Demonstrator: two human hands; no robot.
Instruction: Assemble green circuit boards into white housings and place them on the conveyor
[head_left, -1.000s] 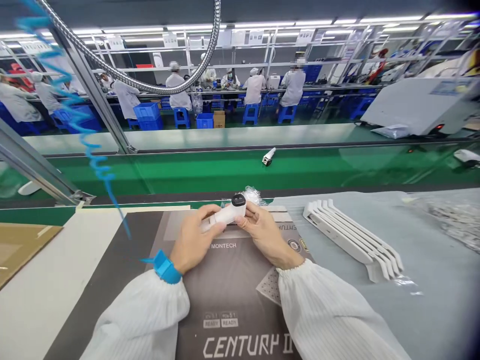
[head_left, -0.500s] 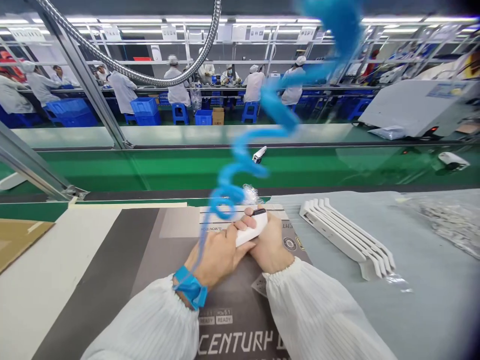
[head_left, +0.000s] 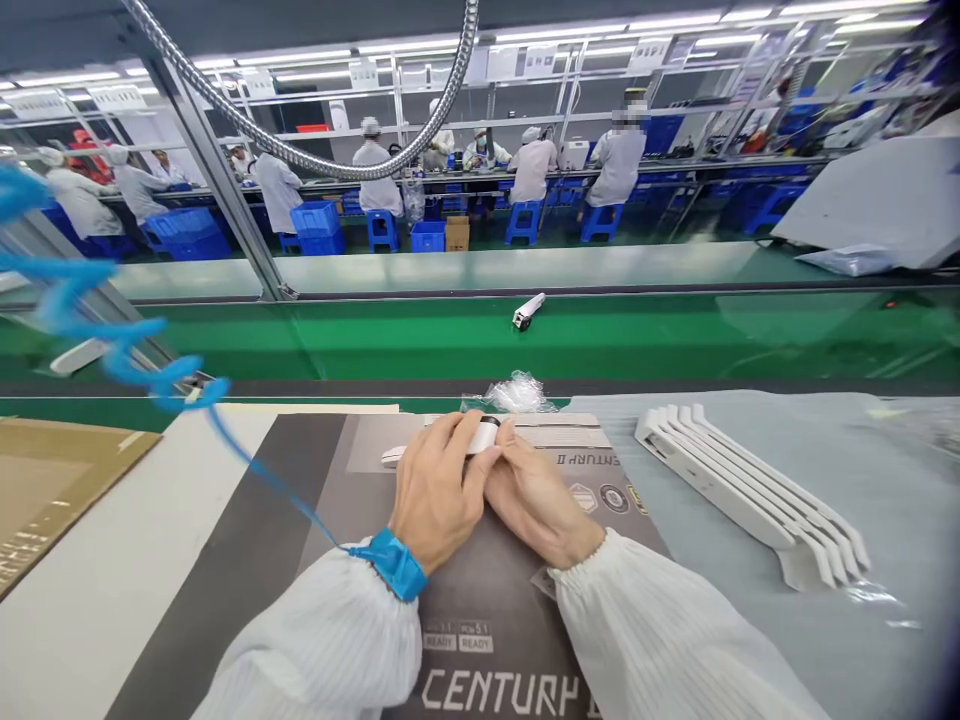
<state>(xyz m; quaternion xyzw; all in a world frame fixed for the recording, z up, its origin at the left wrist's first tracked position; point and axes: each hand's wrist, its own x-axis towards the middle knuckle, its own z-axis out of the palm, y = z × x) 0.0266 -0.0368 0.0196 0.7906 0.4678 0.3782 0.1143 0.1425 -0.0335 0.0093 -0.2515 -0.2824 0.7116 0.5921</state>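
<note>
Above a dark printed cardboard sheet (head_left: 360,560), both my hands are closed around one white plastic part with a black end (head_left: 484,436). My left hand (head_left: 439,490), with a blue wrist strap (head_left: 390,563) at the cuff, covers its middle. A pale tip of the part shows beyond the left fingers. My right hand (head_left: 540,500) grips the black-tipped end, its fingertips near the left thumb. Their palms and most of the part between them are hidden.
Several similar white plastic parts (head_left: 750,490) lie side by side on the grey mat at right. Crumpled clear plastic (head_left: 519,392) sits beyond my hands. Another white part (head_left: 529,311) rests on the green conveyor (head_left: 390,340). A coiled blue cord (head_left: 142,360) hangs at left.
The white part has turned from slanting up to lying more level, and my left hand now covers more of it. The coiled cord has swung left. My view has shifted slightly.
</note>
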